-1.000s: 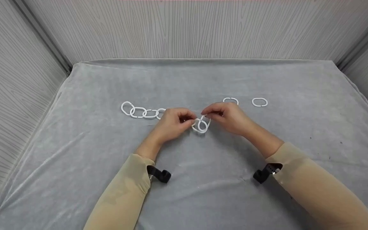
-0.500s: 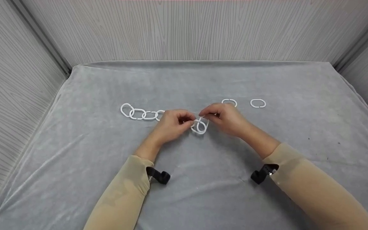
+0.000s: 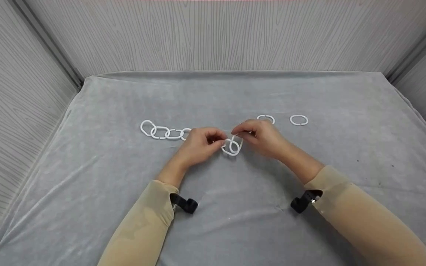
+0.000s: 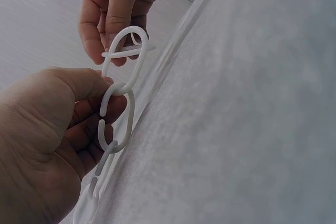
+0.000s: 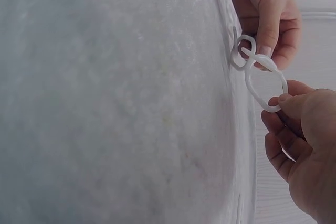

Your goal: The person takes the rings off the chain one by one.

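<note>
My left hand (image 3: 199, 146) pinches the last white plastic chain link (image 4: 144, 59) between thumb and fingers. From that hand a chain of joined white links (image 3: 160, 138) trails left over the cloth. Opposite it, my right hand (image 3: 264, 137) pinches another white link (image 5: 250, 83) by thumb and fingertips. The two held links cross and pass through each other just above the cloth. Split openings show in several chain links in the left wrist view. Part of the chain is hidden behind my left hand.
Grey cloth (image 3: 235, 232) covers the table. Beyond my right hand lie two loose white links, one partly hidden link (image 3: 266, 116) and one whole link (image 3: 291, 120). Wood-patterned panels (image 3: 213, 37) stand at the back and sides. Black wrist cameras (image 3: 189, 205) sit on both wrists.
Both hands keep their pinch on the crossed links with barely any movement. The head view has shifted slightly.
</note>
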Motion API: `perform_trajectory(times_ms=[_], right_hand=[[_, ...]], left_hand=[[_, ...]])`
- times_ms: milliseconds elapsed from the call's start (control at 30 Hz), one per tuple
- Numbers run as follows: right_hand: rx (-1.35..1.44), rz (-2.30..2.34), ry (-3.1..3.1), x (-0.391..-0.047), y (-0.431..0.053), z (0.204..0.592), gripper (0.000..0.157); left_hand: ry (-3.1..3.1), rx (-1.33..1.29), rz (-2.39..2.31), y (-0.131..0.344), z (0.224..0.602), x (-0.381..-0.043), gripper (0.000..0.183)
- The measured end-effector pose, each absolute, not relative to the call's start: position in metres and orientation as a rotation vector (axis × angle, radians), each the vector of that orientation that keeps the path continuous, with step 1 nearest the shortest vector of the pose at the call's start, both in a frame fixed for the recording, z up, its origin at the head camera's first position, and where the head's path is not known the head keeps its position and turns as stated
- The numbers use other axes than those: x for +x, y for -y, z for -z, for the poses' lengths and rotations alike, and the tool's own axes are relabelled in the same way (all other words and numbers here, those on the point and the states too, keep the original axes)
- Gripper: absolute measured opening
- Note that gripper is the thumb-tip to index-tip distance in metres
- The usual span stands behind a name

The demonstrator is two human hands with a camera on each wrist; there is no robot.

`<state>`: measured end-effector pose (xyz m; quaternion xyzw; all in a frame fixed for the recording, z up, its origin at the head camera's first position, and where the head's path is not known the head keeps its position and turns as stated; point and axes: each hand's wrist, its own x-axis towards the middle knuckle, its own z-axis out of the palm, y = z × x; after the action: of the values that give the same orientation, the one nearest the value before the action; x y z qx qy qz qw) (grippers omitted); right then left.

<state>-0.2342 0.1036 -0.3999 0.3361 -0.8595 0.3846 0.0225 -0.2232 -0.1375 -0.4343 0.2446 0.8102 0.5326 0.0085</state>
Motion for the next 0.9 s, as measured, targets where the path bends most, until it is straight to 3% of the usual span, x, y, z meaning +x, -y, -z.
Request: perform_trajectory(times_ms=[467, 900], right_hand=[[1.013, -1.201, 2.689, -0.238, -0.109, 0.402, 0.019], [0.824, -1.386, 2.702, -0.24, -0.132, 0.402, 0.017]], left_hand=[[-2.518, 0.765, -1.686, 0.138, 0.433, -0.222, 0.01], [-2.543, 0.752, -1.682, 0.139, 0.434, -0.223, 0.01]])
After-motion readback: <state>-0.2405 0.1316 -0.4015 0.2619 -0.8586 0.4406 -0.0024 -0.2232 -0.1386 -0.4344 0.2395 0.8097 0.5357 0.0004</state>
